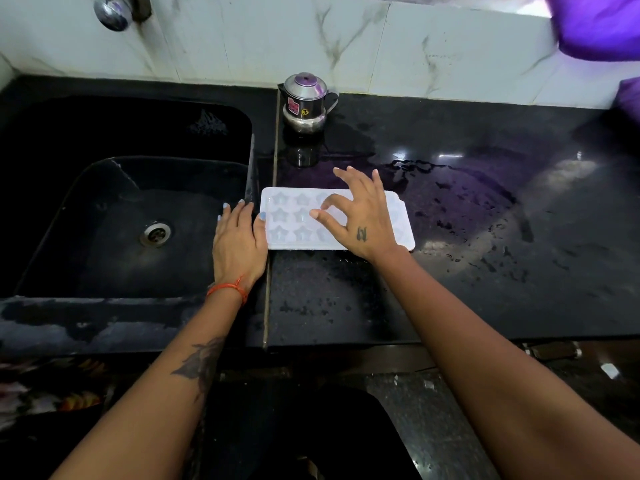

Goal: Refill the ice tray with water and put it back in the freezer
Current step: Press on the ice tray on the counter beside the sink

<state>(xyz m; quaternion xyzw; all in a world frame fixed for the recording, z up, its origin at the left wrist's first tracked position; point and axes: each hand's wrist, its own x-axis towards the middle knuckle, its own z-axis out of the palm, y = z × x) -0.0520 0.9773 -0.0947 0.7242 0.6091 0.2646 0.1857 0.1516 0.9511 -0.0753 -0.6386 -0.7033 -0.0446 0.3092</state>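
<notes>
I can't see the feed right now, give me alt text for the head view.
A white ice tray with star-shaped cells lies flat on a wet black counter beside a black sink. The left hand rests open against the tray's left end, and the right hand hovers spread over its middle. A small steel pot stands behind, by the tiled wall.

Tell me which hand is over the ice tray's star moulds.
The right hand, fingers spread and loosely bent above the ice tray. The left hand lies flat at the tray's left end, beside the sink.
</notes>
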